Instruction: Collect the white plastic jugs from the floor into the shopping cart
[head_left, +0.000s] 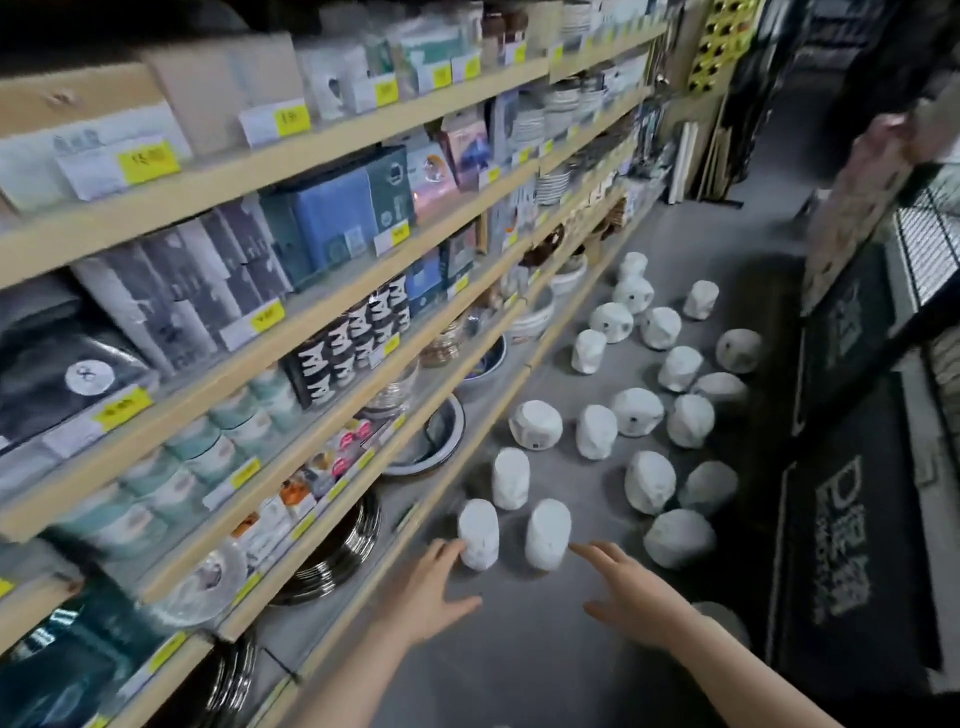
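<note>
Several white plastic jugs stand and lie scattered on the grey floor along the aisle. The two nearest stand upright side by side: a left jug (479, 534) and a right jug (547, 534). My left hand (431, 597) reaches out with straight fingers, its fingertips at the left jug's side. My right hand (626, 597) is spread open just right of the right jug, not touching it. Neither hand holds anything. A wire mesh panel (930, 249) at the right edge may be the shopping cart; I cannot tell for sure.
Wooden shelves (332, 291) full of boxes, mugs, bowls and metal pans run along the left, their lowest edge close to the nearest jugs. Dark doormats (852, 551) lean along the right side. More jugs (680, 538) lie further down the aisle.
</note>
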